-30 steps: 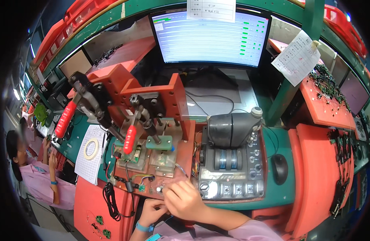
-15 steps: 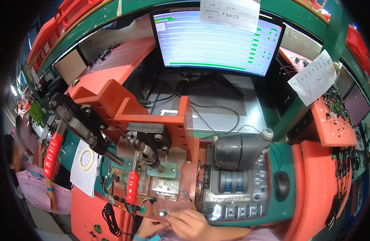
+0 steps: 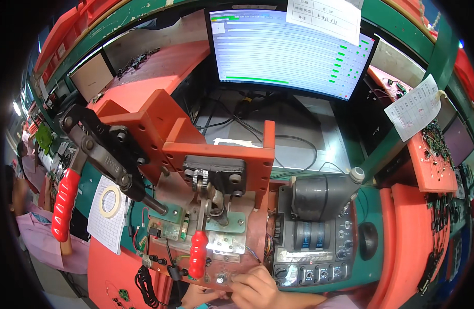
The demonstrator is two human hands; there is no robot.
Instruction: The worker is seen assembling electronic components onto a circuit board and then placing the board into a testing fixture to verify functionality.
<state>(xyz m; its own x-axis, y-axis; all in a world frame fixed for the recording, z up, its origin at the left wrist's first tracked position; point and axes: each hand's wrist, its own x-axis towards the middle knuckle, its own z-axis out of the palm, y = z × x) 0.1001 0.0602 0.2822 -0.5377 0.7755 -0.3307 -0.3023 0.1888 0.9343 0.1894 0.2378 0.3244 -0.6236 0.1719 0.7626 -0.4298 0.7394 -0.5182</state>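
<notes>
Half-curled, the right hand (image 3: 255, 288) is beside the button (image 3: 220, 278) near the red fixture's (image 3: 219, 151) front edge; the left hand's (image 3: 201, 295) opening is hidden. I cannot tell what either holds.

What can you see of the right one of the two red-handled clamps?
The right clamp has a dark, worn-looking metal linkage and a glossy, ridged red grip, perhaps plastic or rubber. A dark bolted mount joins it to the orange-red frame. Its lever points down toward the wearer, and its slanted rod reaches down to a green block; firm pressure can't be judged. No hand touches it; the right hand is apart, to the grip's lower right.
</notes>
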